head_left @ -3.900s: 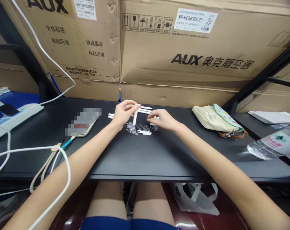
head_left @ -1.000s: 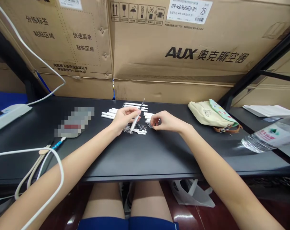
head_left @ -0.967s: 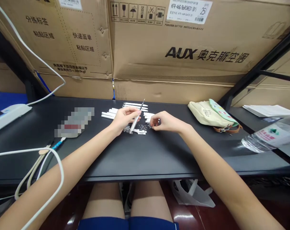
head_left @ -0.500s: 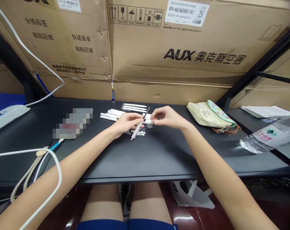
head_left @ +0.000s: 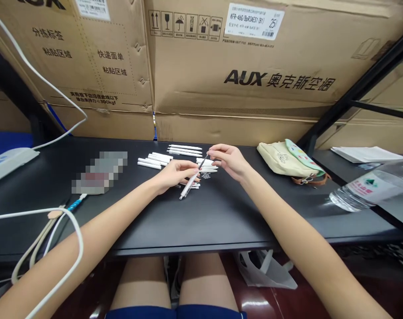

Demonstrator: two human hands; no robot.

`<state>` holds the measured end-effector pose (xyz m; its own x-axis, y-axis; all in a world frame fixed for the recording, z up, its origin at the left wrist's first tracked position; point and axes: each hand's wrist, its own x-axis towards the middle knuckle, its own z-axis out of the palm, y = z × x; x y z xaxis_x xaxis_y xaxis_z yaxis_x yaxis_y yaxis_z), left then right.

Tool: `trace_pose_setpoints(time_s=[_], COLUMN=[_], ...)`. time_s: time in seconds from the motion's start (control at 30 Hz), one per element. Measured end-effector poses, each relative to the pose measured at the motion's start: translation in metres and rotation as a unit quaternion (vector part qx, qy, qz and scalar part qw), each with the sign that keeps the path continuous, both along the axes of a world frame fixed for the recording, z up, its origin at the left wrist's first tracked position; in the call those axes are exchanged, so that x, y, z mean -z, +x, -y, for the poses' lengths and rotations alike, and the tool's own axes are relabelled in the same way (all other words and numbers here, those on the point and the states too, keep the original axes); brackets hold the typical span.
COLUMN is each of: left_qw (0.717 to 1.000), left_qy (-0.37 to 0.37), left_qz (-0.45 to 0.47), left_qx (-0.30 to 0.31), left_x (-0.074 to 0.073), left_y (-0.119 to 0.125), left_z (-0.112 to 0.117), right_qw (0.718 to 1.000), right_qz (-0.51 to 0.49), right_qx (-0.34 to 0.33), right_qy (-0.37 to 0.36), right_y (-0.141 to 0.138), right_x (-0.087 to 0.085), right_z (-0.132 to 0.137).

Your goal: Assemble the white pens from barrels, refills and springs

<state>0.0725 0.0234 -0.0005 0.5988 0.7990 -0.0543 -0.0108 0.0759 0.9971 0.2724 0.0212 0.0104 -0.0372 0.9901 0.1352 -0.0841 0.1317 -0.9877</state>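
Observation:
My left hand (head_left: 176,173) pinches a white pen barrel (head_left: 187,189) that slants over the black table (head_left: 194,217), with a thin refill sticking out of its upper end. My right hand (head_left: 228,158) pinches the tip of that refill (head_left: 203,160) between thumb and forefinger. Under the hands lie small loose pen parts (head_left: 205,175). Several whole white pens (head_left: 184,149) lie in rows just behind, with a second group of white pens (head_left: 151,160) to the left.
Large cardboard boxes (head_left: 241,66) wall off the back of the table. A cream pouch (head_left: 287,160) lies at the right, a lying water bottle (head_left: 370,188) farther right. A blurred flat object (head_left: 99,173) and white cables (head_left: 55,221) sit left. Papers (head_left: 364,153) rest beyond the black frame.
The left hand has tilted and lowered the pen barrel toward me. The right hand left the small parts on the table and rose to pinch the refill's tip.

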Motion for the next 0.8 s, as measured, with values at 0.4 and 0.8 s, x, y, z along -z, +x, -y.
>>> trace_pose_setpoints(time_s=[0.4, 0.8], left_qw=[1.000, 0.995], left_qy=[-0.009, -0.030], left_qz=[0.010, 0.037], left_qx=[-0.009, -0.083], left_x=[-0.003, -0.009], left_y=[0.000, 0.002], left_z=[0.003, 0.004], right_qw=[1.000, 0.993], right_qz=[-0.002, 0.023], right_qx=[-0.009, 0.118], right_qy=[0.007, 0.009], right_y=[-0.002, 0.016], right_x=[0.001, 0.011], right_z=[0.001, -0.018])
